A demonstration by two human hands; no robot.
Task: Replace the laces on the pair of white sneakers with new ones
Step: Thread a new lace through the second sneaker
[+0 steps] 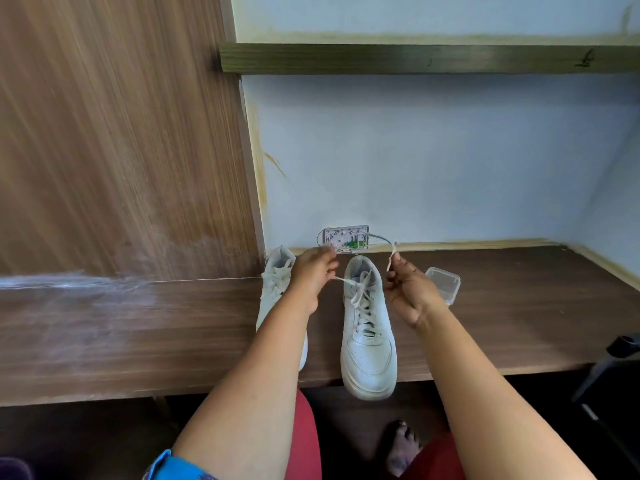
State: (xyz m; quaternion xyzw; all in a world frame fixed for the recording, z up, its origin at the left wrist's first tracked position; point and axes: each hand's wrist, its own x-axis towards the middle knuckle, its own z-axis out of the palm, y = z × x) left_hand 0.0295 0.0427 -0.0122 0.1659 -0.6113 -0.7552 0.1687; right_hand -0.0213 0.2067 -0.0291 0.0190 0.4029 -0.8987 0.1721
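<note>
Two sneakers: both white, on the brown worktop point(502, 317); the right sneaker point(367, 327) serves as landmark, its toe overhanging the near edge.
Left sneaker point(273, 289): just beside the landmark on its left, partly hidden under the forearm, laces in place.
Lace point(360, 289): old, white, threaded through the landmark's eyelets, both ends drawn out from the top.
Left hand point(311, 275): above and left of the landmark's collar, fingers curled and pinching one lace end.
Right hand point(408, 292): just right of the landmark's collar, fingers pinching the other lace end, which rises above the hand.
Handling, judged: lace soft, limp and light, likely to snag at the eyelets; take hold close to each eyelet and draw it out row by row. Sneaker light with a stiff sole and liable to slide or tip off the edge when pulled; steady it at the heel.
Plastic box point(445, 284): clear, lidded, right of the landmark and behind the right hand; contents cannot be told.
Wall socket point(343, 239): open plate behind the landmark, wiring exposed.
Obstructions: none across the landmark's lacing; new laces not visible.
</note>
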